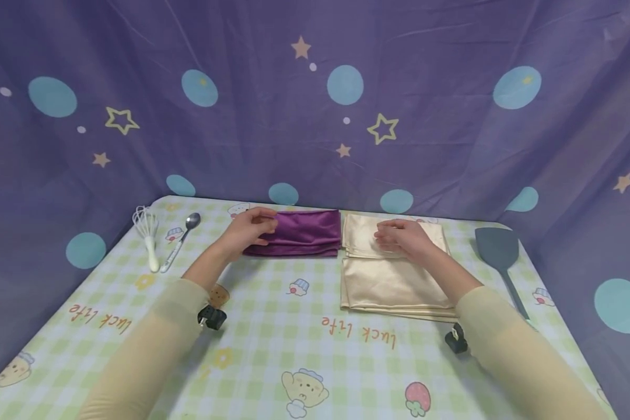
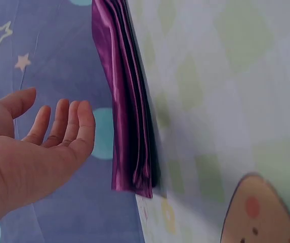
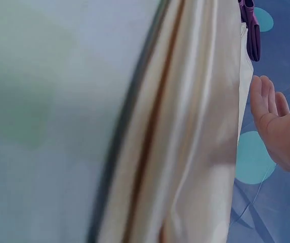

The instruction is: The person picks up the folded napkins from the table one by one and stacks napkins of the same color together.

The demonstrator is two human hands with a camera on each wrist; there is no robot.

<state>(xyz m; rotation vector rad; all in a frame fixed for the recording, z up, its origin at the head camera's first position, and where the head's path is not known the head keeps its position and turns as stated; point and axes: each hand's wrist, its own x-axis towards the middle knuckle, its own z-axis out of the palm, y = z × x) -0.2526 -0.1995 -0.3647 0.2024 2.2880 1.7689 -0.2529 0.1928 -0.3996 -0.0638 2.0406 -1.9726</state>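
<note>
A folded purple satin cloth (image 1: 310, 233) lies at the back middle of the table. My left hand (image 1: 247, 232) hovers over its left end with loosely bent fingers. In the left wrist view a gap shows between that hand (image 2: 43, 157) and the cloth's stacked folds (image 2: 129, 111). To the right lie two folded cream satin cloths, a smaller one (image 1: 359, 236) behind a larger one (image 1: 388, 286). Above the smaller one is my right hand (image 1: 406, 239), fingers relaxed and holding nothing. The right wrist view shows the larger cloth's layered edge (image 3: 185, 126) up close.
On the left lie a white-handled whisk (image 1: 149, 239) and a metal spoon (image 1: 181, 242). A dark grey spatula (image 1: 497, 248) lies at the far right. The table has a green checked cover (image 1: 262, 350), and a purple patterned curtain (image 1: 273, 134) hangs right behind it.
</note>
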